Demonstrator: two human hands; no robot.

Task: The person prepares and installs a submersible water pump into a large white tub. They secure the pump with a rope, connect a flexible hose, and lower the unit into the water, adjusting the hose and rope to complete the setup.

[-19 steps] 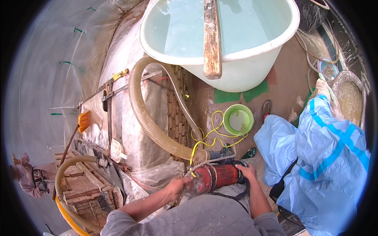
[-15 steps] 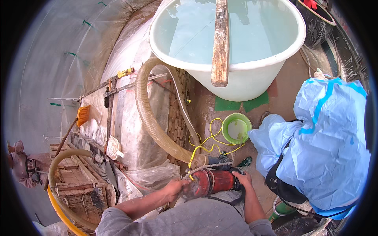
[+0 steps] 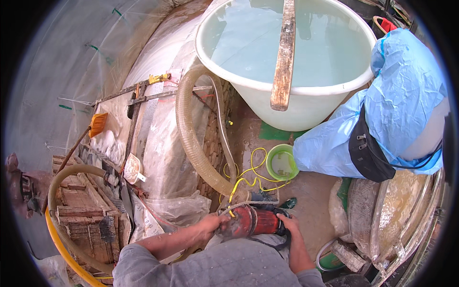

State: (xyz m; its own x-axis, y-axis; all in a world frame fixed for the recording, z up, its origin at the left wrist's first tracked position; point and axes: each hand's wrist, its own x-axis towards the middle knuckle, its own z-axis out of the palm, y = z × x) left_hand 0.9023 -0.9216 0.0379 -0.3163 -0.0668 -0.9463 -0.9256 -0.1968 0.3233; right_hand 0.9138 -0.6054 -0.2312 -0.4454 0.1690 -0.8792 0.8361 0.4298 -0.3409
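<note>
Across my lap lies a red cylindrical pump (image 3: 260, 222) with dark ends. My left hand (image 3: 215, 225) is closed on its left end, and my right hand (image 3: 289, 223) grips the right end. A thick ribbed hose (image 3: 185, 122) runs from the pump's far side, loops up beside the tub and bends back down. At the pump, a dark sleeve (image 3: 262, 196) covers the joint. A pale rope (image 3: 253, 203) stretches over the top of the pump. From its left part, a yellow cord (image 3: 247, 180) trails in loops onto the wet floor.
Ahead stands a large white tub (image 3: 282, 107) of cloudy water, a wooden plank (image 3: 284, 62) over its rim. Near it sits a green basin (image 3: 281, 162). A person in blue protective clothing (image 3: 397, 95) leans in from the right, beside stacked baskets (image 3: 363, 210). Wooden crates (image 3: 88, 220) are at left.
The person in blue has moved forward toward the tub, uncovering the baskets at right. My view has shifted slightly; both hands stay on the pump.
</note>
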